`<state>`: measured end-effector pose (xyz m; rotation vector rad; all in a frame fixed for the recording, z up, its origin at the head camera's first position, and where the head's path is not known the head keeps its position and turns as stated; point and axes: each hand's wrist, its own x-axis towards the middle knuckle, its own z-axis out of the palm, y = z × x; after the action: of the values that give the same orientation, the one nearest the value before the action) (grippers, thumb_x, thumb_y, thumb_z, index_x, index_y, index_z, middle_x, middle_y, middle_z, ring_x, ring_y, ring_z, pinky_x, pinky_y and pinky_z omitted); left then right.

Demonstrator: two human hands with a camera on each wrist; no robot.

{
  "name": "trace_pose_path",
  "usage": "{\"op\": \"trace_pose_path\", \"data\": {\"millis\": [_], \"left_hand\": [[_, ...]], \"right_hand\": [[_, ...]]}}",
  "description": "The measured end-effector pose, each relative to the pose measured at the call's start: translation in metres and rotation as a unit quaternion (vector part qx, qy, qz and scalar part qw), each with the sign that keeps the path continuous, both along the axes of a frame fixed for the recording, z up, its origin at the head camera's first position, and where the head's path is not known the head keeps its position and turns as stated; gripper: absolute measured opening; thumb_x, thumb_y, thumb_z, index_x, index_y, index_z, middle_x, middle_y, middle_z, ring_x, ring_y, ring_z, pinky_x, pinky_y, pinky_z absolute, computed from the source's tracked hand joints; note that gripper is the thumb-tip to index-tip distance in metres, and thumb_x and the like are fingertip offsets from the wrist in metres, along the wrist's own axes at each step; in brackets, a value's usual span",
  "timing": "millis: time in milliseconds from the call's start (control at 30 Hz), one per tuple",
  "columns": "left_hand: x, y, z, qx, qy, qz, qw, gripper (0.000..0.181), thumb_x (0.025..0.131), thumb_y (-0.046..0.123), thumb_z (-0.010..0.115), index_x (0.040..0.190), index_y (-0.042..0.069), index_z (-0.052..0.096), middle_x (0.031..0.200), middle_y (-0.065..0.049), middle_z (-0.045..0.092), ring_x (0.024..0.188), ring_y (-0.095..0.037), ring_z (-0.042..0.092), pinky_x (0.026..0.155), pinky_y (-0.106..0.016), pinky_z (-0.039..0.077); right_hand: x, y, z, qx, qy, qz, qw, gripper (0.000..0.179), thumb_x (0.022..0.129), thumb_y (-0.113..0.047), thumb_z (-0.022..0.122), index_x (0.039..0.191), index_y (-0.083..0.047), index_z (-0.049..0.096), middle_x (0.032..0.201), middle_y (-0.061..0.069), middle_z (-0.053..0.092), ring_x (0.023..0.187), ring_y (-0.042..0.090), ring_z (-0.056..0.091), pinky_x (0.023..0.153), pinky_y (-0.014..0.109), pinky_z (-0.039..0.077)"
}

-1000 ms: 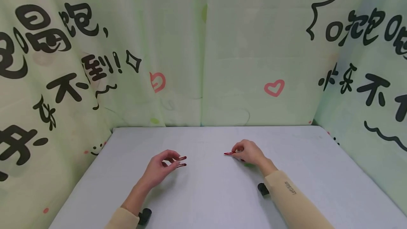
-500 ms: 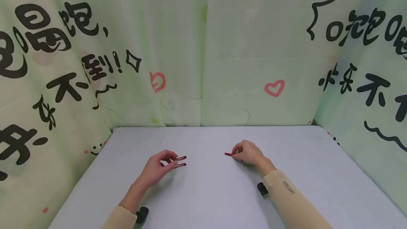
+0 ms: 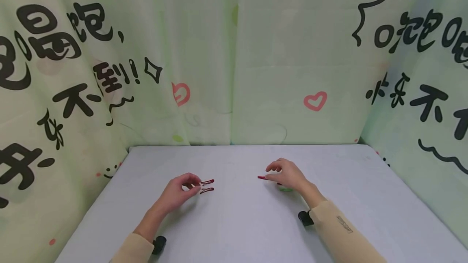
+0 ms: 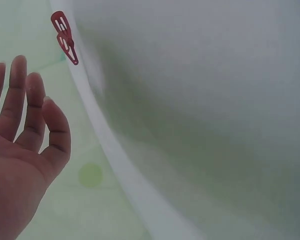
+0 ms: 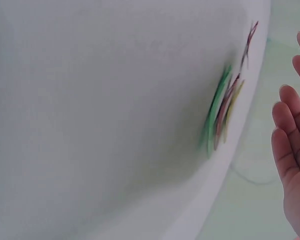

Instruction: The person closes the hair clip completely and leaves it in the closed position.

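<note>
Two red snap hair clips (image 3: 207, 182) lie one behind the other on the white table, just right of my left hand (image 3: 179, 192). The left wrist view shows red clips (image 4: 65, 37) apart from that hand's loosely spread fingers (image 4: 35, 110). My right hand (image 3: 289, 174) hovers with fingers raised beside another red hair clip (image 3: 261, 177); part of it is hidden behind the thumb. Below the palm lies a green piece (image 3: 285, 188). In the right wrist view, thin green (image 5: 217, 107), red and yellow pieces (image 5: 234, 107) lie side by side, seen edge-on, away from the fingers.
The white table (image 3: 234, 222) reaches back to a pale green printed curtain (image 3: 270, 72), which also closes both sides. A black wrist camera (image 3: 159, 245) sits at the left cuff, another black camera (image 3: 305, 218) at the right cuff.
My left hand has drawn back slightly left, baring more of its two red clips, which stay put. The right hand's fingers have lifted and spread off its red clip; the green piece shows more.
</note>
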<state>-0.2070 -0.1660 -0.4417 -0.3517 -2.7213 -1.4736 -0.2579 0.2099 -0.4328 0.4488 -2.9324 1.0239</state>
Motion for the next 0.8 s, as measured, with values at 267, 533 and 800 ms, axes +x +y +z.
{"op": "trace_pose_path", "data": {"millis": [267, 533, 800], "left_hand": [[-0.006, -0.002, 0.0, -0.04, -0.011, -0.029, 0.9987, 0.015, 0.09, 0.008, 0.075, 0.105, 0.007, 0.071, 0.091, 0.004, 0.066, 0.084, -0.016, 0.059, 0.068, -0.032, 0.049], [-0.012, 0.0, -0.005, -0.079, -0.013, -0.043, 0.9959, 0.012, 0.088, 0.008, 0.076, 0.098, 0.008, 0.07, 0.088, 0.004, 0.065, 0.078, -0.016, 0.058, 0.063, -0.031, 0.049], [-0.016, 0.006, -0.01, -0.143, -0.031, -0.022, 0.989, 0.013, 0.086, 0.011, 0.079, 0.091, 0.014, 0.068, 0.083, 0.005, 0.062, 0.073, -0.015, 0.055, 0.06, -0.03, 0.049]], "right_hand": [[0.014, 0.001, 0.011, -0.035, 0.036, 0.013, 0.9987, 0.025, 0.088, -0.024, 0.079, 0.108, -0.009, 0.076, 0.108, 0.001, 0.065, 0.102, 0.026, 0.055, 0.081, 0.04, 0.049], [0.027, 0.002, 0.024, -0.051, 0.076, 0.027, 0.9954, 0.019, 0.089, -0.022, 0.078, 0.105, -0.013, 0.076, 0.108, 0.004, 0.066, 0.102, 0.028, 0.056, 0.082, 0.042, 0.049], [0.043, 0.007, 0.036, -0.068, 0.091, 0.035, 0.9929, 0.017, 0.088, -0.02, 0.08, 0.103, -0.017, 0.076, 0.106, 0.0, 0.065, 0.102, 0.031, 0.057, 0.084, 0.046, 0.049]]}}
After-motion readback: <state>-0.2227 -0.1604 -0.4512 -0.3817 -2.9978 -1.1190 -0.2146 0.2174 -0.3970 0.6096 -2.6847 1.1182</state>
